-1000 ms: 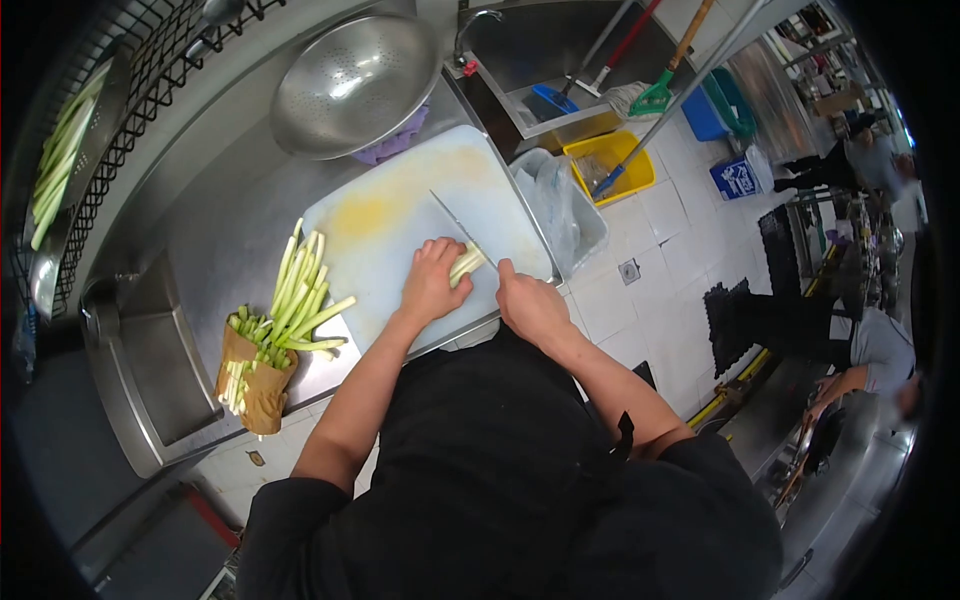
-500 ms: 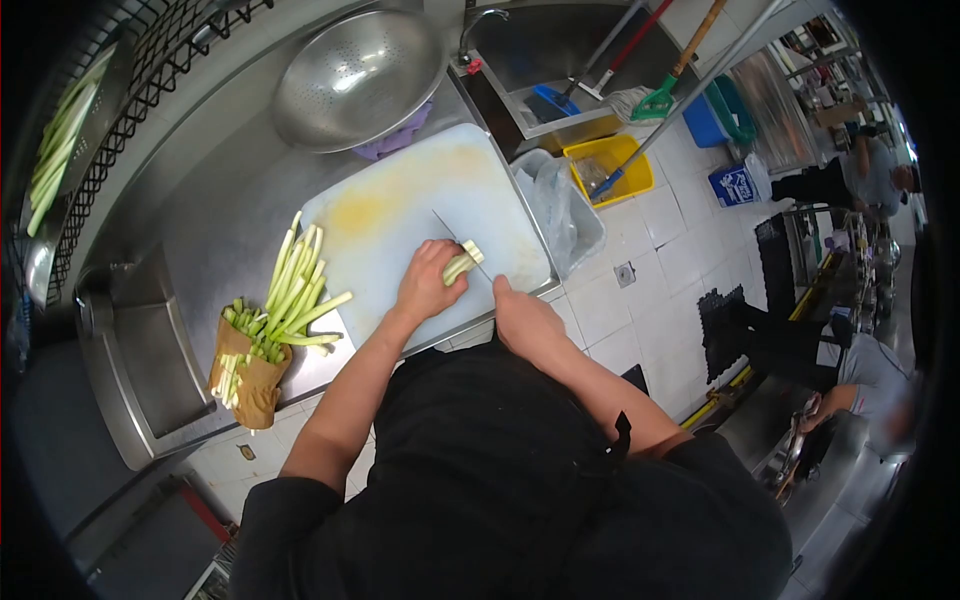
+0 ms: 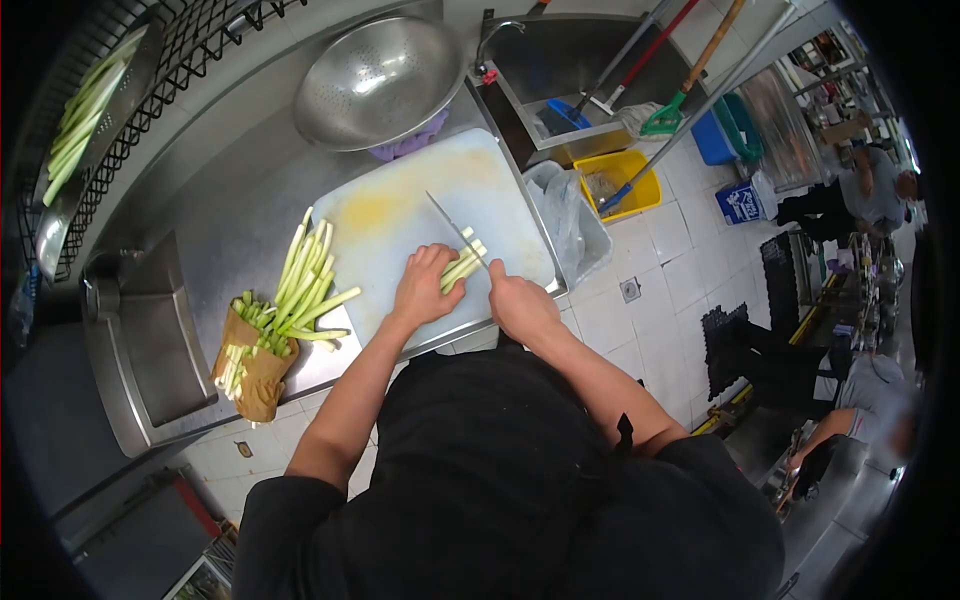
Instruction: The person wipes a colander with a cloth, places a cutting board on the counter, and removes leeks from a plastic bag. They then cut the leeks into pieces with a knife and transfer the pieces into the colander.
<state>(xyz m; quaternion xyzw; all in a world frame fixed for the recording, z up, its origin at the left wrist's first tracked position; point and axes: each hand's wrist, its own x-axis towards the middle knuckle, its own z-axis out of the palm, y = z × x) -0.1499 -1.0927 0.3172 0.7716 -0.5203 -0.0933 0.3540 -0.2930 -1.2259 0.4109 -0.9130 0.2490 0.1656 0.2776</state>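
Observation:
On a white cutting board point(image 3: 400, 215) with a yellow stain, my left hand point(image 3: 427, 287) has its fingers closed over a few pale green stalks point(image 3: 462, 266). My right hand point(image 3: 522, 305) grips the handle of a long knife point(image 3: 446, 218), its blade lying across the stalks and pointing up and left. The knife handle is mostly hidden in my fist. Left of the board, more long stalks point(image 3: 305, 275) lie beside a brown paper bag point(image 3: 262, 384) that holds further stalks.
A steel colander point(image 3: 380, 85) rests on a purple cloth point(image 3: 412, 140) behind the board. A lined bin point(image 3: 592, 240) and yellow bucket point(image 3: 650, 190) stand to the right, near a sink point(image 3: 560, 60). Two other people point(image 3: 875, 395) are at the far right.
The knife blade has moved up and left relative to my left hand and now crosses the stalks, which look more spread. The whole view has shifted slightly right.

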